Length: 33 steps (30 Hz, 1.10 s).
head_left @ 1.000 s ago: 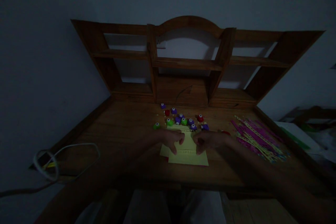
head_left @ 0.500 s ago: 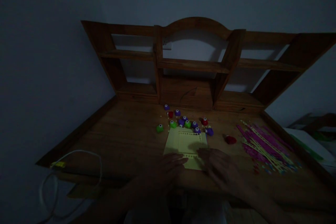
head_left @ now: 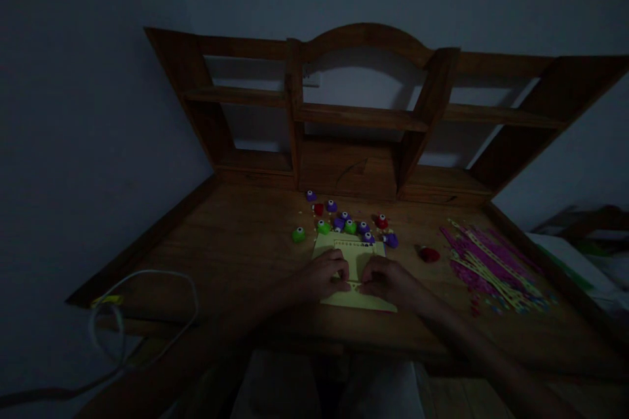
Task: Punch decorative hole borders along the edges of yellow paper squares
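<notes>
A yellow sheet [head_left: 358,300] lies flat at the desk's front middle, with a raised yellow frame on it that has a row of small holes along its far side. My left hand [head_left: 327,273] rests over the sheet's left part, fingers curled and pinched at a narrow yellow strip [head_left: 354,286] along the frame's near side. From the right, my right hand [head_left: 388,277] pinches the same strip, its fingers bent and thumb toward the middle. Fingers cover both ends of the strip. Just past the sheet sit several purple, green and red caps with white tops, such as a green cap [head_left: 350,226].
A red cap [head_left: 429,254] lies right of the sheet. Farther right is a pile of magenta and yellow strips [head_left: 484,262] with small coloured bits. A wooden shelf unit [head_left: 351,167] backs the desk. A white cable [head_left: 194,294] loops over the front left edge.
Both hands have moved in toward each other over the sheet, and their fingers have gone from stretched to curled and pinching at the near strip. The view has shifted slightly.
</notes>
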Available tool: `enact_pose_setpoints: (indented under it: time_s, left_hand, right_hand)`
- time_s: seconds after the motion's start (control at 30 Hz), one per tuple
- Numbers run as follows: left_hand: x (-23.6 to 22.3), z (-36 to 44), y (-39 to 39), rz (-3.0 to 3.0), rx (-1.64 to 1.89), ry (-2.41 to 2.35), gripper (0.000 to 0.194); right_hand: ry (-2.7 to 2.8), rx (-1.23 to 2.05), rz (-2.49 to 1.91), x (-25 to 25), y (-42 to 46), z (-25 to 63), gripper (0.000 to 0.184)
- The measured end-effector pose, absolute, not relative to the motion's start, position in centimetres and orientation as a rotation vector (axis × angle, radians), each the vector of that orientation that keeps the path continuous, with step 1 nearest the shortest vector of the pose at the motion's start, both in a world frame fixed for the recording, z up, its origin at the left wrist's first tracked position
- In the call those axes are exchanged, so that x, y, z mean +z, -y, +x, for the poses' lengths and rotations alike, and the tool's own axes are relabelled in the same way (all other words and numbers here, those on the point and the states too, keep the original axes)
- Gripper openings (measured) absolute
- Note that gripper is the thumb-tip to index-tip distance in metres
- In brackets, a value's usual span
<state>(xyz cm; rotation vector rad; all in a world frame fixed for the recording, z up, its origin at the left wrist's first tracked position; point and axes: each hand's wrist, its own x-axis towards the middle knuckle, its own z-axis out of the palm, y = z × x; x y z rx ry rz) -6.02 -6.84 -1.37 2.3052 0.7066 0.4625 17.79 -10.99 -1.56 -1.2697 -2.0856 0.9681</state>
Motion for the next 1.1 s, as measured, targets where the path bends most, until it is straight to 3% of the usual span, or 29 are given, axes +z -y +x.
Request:
enact_pose_setpoints:
  time_s: [0.7,0.87,1.1]
  left_hand:
    - [0.0,-5.2,7.0,2.485,0.316,-0.772,0.007]
    - [0.0,-5.0,7.0,2.515,0.291,-0.781,0.007]
    - [-0.6,-4.1,6.1,2.527,0.175,-0.862,0.023]
  right_hand:
    - [2.133,0.851,-1.488,-1.8,10.3,17.0,0.007]
    - [2.081,0.892,-1.522,-2.5,9.9,17.0,0.013]
    - [2.179,1.001,-1.512,-2.6,8.8,17.1,0.009]
